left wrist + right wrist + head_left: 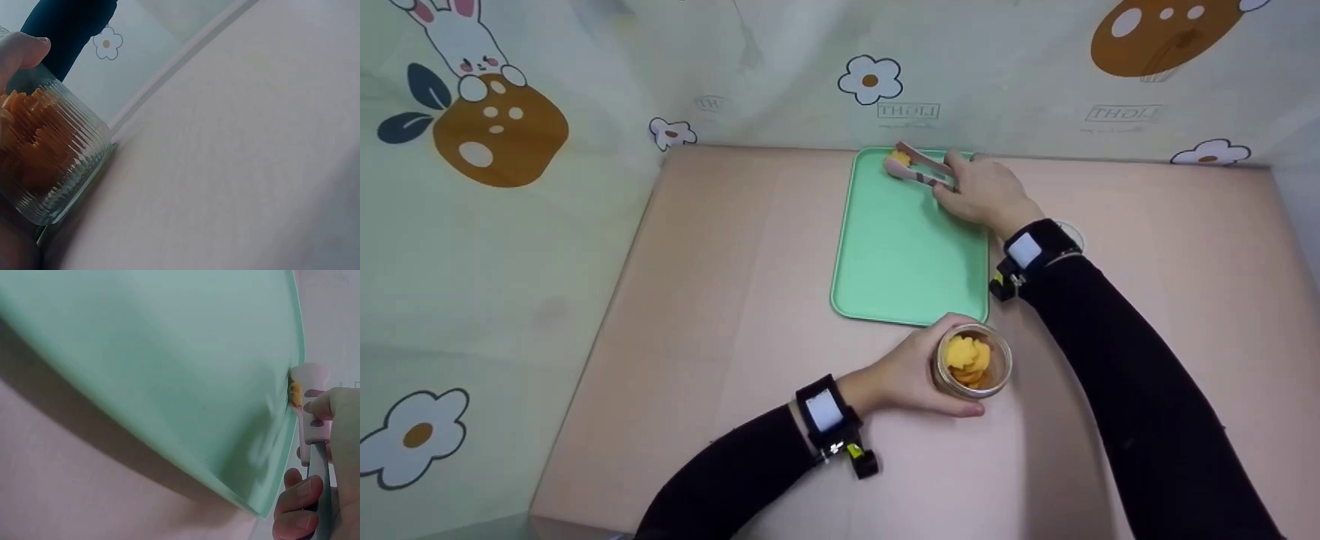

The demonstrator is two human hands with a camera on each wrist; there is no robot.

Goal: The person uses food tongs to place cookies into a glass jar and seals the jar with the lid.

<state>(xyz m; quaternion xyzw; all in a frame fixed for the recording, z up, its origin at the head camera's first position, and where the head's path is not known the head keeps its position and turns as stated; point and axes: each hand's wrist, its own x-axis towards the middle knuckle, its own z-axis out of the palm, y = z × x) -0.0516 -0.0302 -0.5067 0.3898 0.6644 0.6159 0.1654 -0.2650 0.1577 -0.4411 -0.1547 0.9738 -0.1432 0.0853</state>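
My left hand [919, 367] grips a ribbed glass jar [84, 132] round its side, in front of the tray's near edge. Inside the jar lie several yellow-orange, crinkle-edged pieces [967, 358]. My right hand [984, 187] holds a pair of pink tongs [911, 174] over the far end of a light green tray [911, 255]. Between the tongs' tips, at the tray's far left corner, is one yellow piece [899, 157]; the right wrist view shows this piece [296, 394] right by the tray's rim, partly covered by a tip.
The tray lies on a pale pink tabletop [720, 262]. A round, clear rim [1071, 234] shows partly behind my right wrist, mostly hidden by it. A patterned curtain [780, 75] hangs along the table's far edge and left side.
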